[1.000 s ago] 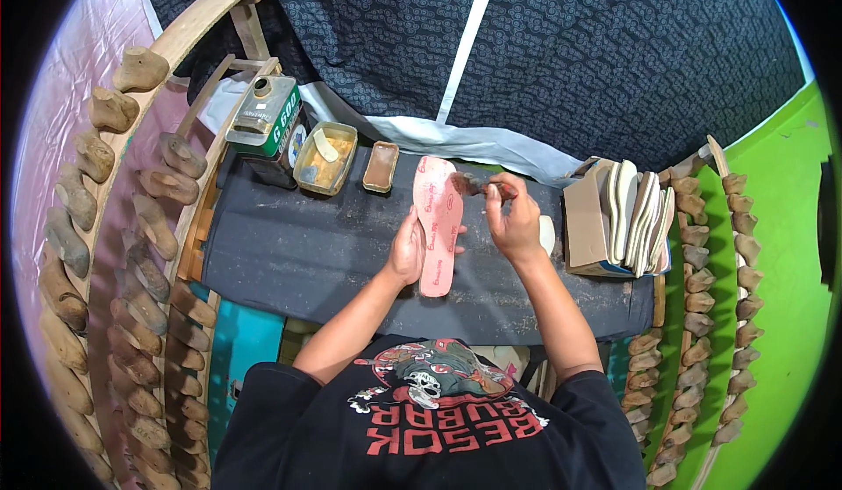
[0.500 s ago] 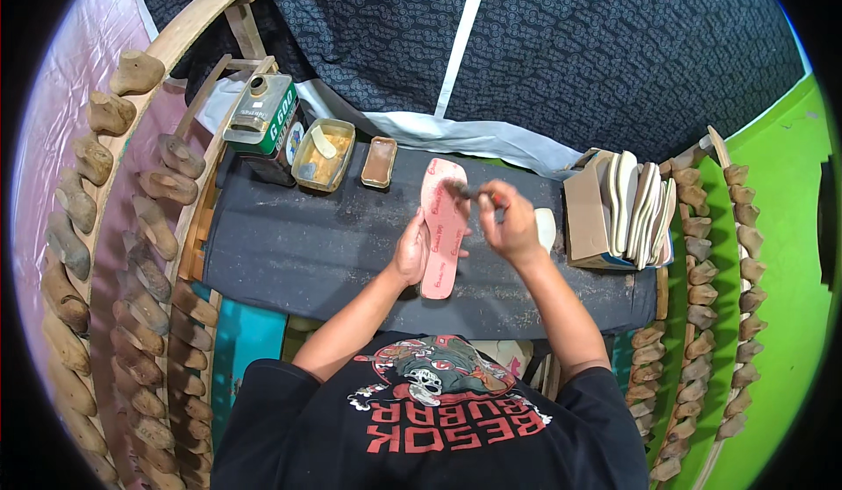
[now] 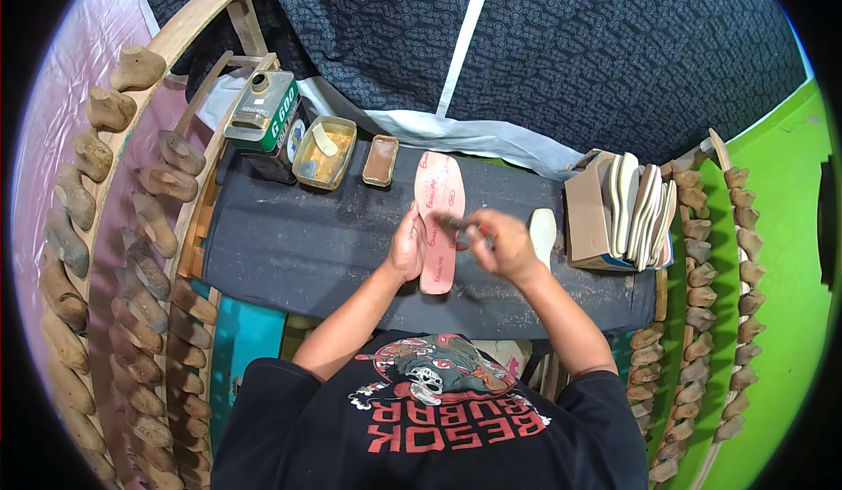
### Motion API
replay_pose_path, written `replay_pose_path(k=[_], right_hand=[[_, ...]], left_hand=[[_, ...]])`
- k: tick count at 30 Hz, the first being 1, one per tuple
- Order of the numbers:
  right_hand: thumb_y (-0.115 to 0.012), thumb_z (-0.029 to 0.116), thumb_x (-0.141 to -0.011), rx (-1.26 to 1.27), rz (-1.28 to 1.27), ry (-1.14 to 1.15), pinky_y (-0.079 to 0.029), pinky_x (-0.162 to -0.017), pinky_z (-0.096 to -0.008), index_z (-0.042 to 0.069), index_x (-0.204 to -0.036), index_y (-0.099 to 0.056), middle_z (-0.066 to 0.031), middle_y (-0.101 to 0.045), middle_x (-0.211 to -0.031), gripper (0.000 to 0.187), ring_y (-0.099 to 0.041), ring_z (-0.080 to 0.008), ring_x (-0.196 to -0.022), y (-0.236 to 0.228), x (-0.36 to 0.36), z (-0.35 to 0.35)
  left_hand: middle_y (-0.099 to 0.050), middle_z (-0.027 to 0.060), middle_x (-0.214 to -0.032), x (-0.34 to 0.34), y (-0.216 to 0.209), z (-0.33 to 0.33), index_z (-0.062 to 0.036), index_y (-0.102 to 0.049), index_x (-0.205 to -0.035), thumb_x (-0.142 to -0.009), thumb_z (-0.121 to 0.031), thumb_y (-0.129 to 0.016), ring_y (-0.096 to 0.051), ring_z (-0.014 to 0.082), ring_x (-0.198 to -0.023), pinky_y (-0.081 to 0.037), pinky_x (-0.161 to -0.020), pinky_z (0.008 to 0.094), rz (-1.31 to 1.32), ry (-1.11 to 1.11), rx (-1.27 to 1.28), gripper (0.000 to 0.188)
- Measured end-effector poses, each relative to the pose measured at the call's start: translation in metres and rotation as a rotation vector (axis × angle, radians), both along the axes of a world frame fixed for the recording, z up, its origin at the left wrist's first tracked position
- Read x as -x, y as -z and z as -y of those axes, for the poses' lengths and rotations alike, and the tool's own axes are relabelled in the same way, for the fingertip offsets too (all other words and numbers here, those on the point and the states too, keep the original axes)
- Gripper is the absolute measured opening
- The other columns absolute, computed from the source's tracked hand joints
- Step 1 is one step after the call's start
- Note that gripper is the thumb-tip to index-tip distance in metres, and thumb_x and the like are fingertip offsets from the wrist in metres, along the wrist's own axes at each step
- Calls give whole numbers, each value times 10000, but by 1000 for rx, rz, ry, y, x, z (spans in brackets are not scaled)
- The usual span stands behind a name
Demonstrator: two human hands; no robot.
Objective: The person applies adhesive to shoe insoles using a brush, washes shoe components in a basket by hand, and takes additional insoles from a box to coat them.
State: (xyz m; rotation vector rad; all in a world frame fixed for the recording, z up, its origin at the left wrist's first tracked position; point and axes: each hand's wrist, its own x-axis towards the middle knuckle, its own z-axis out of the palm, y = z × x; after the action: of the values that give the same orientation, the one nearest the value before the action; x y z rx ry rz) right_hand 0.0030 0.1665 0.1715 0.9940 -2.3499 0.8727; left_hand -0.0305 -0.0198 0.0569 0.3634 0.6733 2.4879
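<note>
My left hand (image 3: 407, 243) is closed around the left edge of a pink insole (image 3: 441, 262) with red print on it. The insole points away from me, its wide end at the far side. A brush (image 3: 452, 221) with dark bristles is gripped in my right hand (image 3: 500, 244), fingers curled round its handle. Its bristles are at the middle of the insole's upper face, seemingly touching it. Just right of my right hand, a cream-coloured sole piece (image 3: 543, 231) lies on the dark tabletop (image 3: 351, 253).
A metal can (image 3: 267, 126), a tub of yellowish stuff (image 3: 311, 170) with a pale scraper, and a small brown-filled tray (image 3: 380, 161) stand far left. At right, a cardboard box (image 3: 589, 214) holds several soles (image 3: 645, 209). Racks of wooden shoe lasts (image 3: 145, 275) flank both sides.
My right hand has drawn the brush toward me along the insole, from near its far end to its middle. The insole has shifted slightly, and more of the cream sole piece shows.
</note>
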Motion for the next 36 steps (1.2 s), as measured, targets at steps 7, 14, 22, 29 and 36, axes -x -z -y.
replay_pose_path(k=[7, 14, 22, 29, 36], right_hand=[[-679, 12, -909, 63, -67, 312, -564, -643, -355, -7, -1086, -611, -145, -705, -875, 191, -699, -282, -704, -3, 11, -11], [-735, 37, -851, 46, 1, 18, -567, -621, -379, 7, -1054, -620, -124, -698, -853, 235, -689, -269, -675, 12, -18, 16], [-703, 22, -888, 177, -46, 316, -544, -584, -350, -2, -1129, -581, -125, -681, -831, 272, -660, -257, -638, 16, 17, -12], [-692, -22, -855, 53, -45, 8, -539, -592, -386, 0, -1092, -556, -141, -675, -858, 274, -660, -280, -650, 19, -25, 21], [-707, 26, -878, 200, -15, 284, -526, -579, -380, -4, -1071, -560, -116, -663, -852, 244, -630, -246, -618, 21, 0, 5]], left_hand=[[-564, 131, -1423, -3, -17, -10, -84, -394, -1528, -1074, -560, -267, -588, 317, -1265, -552, -984, 527, 70, -16, -37, 670], [-563, 144, -1438, 7, -7, -4, -96, -386, -1537, -1084, -523, -241, -583, 329, -1286, -498, -1054, 517, 61, -99, 14, 639], [-509, 134, -1504, 3, -6, -12, -103, -370, -1553, -1070, -462, -309, -532, 311, -1345, -425, -1129, 541, 46, -31, -91, 604], [-586, 181, -1406, 7, -11, -12, -138, -350, -1555, -1107, -405, -285, -600, 279, -1247, -470, -1069, 423, 134, -230, -30, 525], [-526, 107, -1466, 6, -7, -18, -131, -338, -1543, -1111, -450, -300, -551, 266, -1329, -448, -1098, 416, -13, -204, 31, 538]])
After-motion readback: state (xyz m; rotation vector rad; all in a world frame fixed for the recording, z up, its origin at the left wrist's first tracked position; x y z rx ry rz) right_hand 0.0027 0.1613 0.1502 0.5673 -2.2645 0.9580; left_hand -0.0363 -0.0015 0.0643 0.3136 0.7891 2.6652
